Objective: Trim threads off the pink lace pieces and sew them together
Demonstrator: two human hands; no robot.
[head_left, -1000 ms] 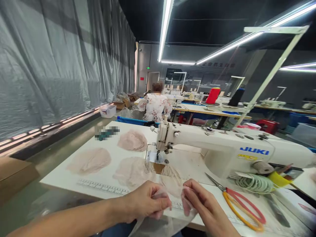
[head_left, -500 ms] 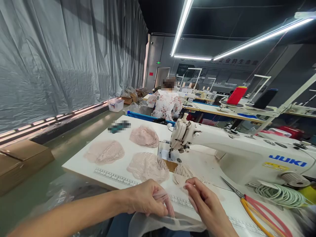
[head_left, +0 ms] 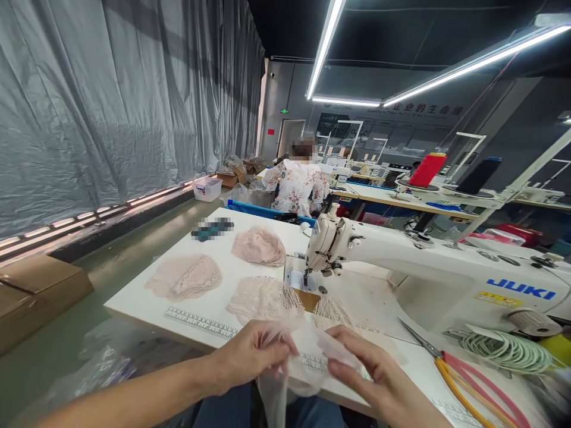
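My left hand is closed on a sheer, whitish piece of mesh fabric at the table's front edge. Part of the mesh hangs down from that hand over my lap. My right hand pinches the other side of the same mesh between thumb and fingers. Just beyond my hands lies a pale pink lace piece, with more fringed lace to its right. The white sewing machine stands behind them, its needle area over a metal plate.
Two more stacks of lace pieces, one left and one farther back, lie on the white table. Scissors and a coil of pale green cord sit at right. A person sits ahead. Cardboard boxes stand left.
Both hands have shifted the mesh: it is now lifted and spread between them, where before it drooped lower across the table edge. My left hand has moved slightly left.
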